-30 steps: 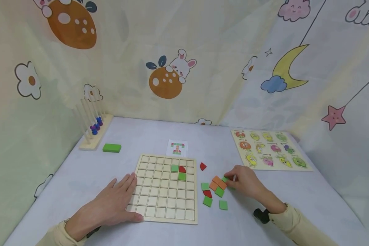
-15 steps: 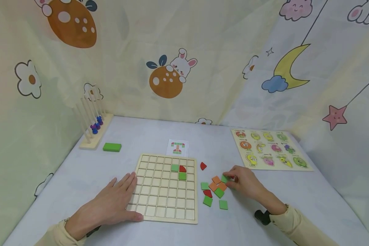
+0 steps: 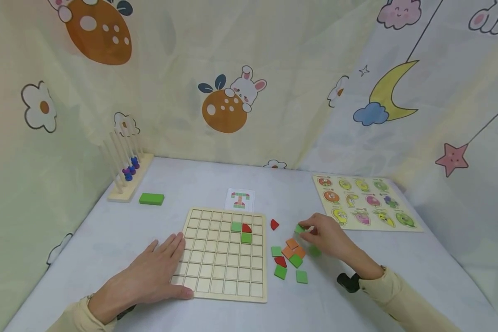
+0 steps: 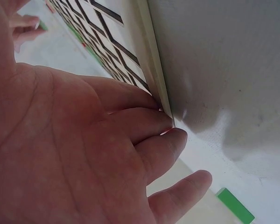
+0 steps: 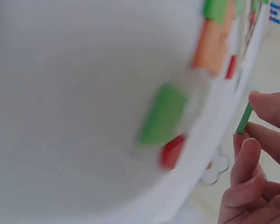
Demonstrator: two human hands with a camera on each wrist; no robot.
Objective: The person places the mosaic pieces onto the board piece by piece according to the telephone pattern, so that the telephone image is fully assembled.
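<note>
The right hand (image 3: 325, 235) pinches a flat green square tile (image 3: 300, 229) between thumb and fingertips, above the loose orange square tiles (image 3: 292, 243) to the right of the pale wooden grid board (image 3: 226, 263). The left hand (image 3: 153, 272) holds nothing; its fingers lie extended against the board's left edge, thumb at the near corner. A light, steady press there should stop the board sliding on the white counter (image 3: 315, 306). The tile would seat best lowered flat, corners squared to one cell, without nudging the seated red quarter-round piece (image 3: 246, 228). Checking the white printed pattern card (image 3: 239, 199) first should help choose the cell.
</note>
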